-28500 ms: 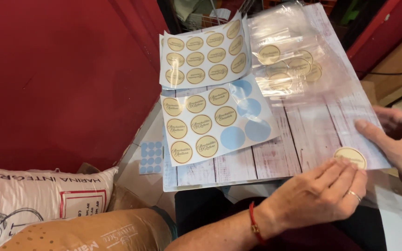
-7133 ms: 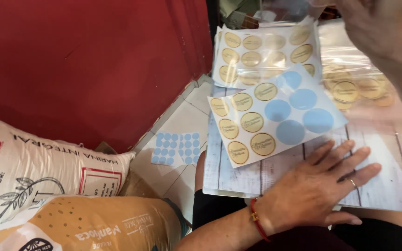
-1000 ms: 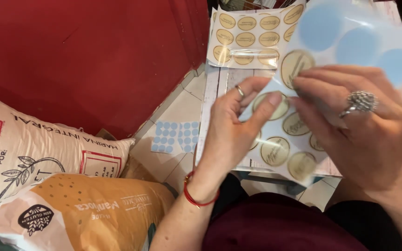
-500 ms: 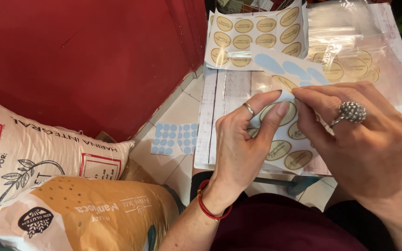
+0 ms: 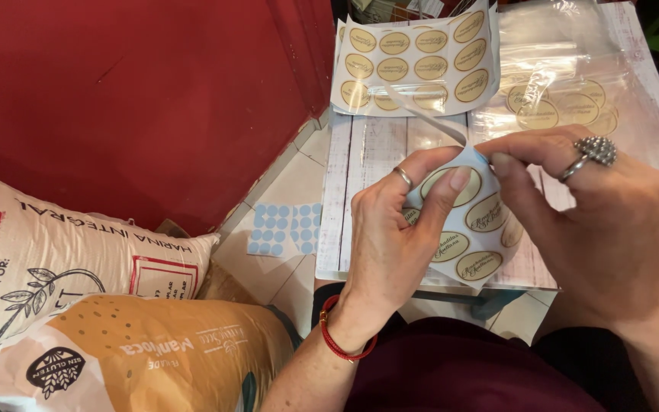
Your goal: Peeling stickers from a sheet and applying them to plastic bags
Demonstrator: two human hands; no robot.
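Nearest to me, my left hand (image 5: 398, 229) is curled around the left edge of a sticker sheet (image 5: 470, 233), which I hold up just above the wood-print board (image 5: 360, 198) on my lap. Its thumb presses flat on the front of the sheet, on one of the gold oval stickers (image 5: 463, 187), while the other fingers wrap behind; a ring sits on one finger and a red cord bracelet (image 5: 337, 343) circles the wrist. My right hand (image 5: 596, 221) closes on the same sheet from the right, forefinger and thumb pinched narrow at the sheet's top edge, just beside the left thumb. I cannot tell whether the fingertips have a sticker's rim or only the backing paper. This hand wears a large beaded ring (image 5: 595, 149). The sheet bends between the two hands, and its upper part, stripped of stickers, curls away upward.

Below left, two sacks (image 5: 78, 305) lie against my leg, one white, one ochre. A small sheet of blue dots (image 5: 284, 229) rests on the tiled floor beside the board.

Farther off on the board lies a full sheet of gold stickers (image 5: 413, 61), and to its right clear plastic bags (image 5: 573, 84) with stickers showing through. A red wall (image 5: 139, 99) fills the left.
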